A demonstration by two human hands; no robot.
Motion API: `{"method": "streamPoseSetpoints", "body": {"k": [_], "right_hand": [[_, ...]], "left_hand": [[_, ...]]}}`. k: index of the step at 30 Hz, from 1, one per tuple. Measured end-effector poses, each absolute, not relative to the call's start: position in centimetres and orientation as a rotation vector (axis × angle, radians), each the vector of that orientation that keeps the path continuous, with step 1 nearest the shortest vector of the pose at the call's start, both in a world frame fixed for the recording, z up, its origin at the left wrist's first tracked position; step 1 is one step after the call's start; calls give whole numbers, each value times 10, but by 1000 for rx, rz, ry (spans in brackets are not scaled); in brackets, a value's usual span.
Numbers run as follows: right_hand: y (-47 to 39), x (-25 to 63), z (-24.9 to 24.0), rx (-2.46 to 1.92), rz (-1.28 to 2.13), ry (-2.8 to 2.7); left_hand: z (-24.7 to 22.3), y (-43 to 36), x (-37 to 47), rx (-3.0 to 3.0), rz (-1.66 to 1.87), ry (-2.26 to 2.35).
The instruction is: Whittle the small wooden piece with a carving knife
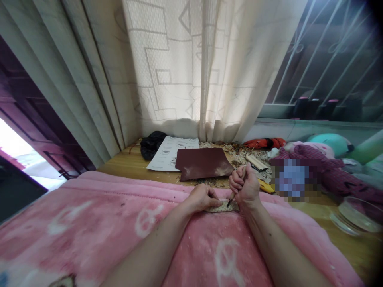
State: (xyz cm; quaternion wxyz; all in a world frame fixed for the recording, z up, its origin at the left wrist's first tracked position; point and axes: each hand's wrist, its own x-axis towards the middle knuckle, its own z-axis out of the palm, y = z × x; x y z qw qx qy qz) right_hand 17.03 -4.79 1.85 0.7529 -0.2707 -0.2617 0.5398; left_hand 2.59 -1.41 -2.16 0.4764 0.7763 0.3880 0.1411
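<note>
Shavings (240, 150) lay beyond the strip (221, 207); left hand (204, 198) pinched its end, right hand (245, 184) clenched a tool (231, 197) over it, work apparently unfinished.

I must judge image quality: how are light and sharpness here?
Head view: light glows through the curtain; the doorway at left is overexposed; the upper-right corner is dark; pixelation masks a patch at right; the tool in the right hand looks soft.
</note>
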Motion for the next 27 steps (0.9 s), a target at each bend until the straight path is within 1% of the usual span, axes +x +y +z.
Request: {"method": "streamPoseSetpoints", "body": {"k": [27], "right_hand": [[-55,157,30,-610,1465,-763]], "left_hand": [[-22,-15,27,1927,310,1014]]}}
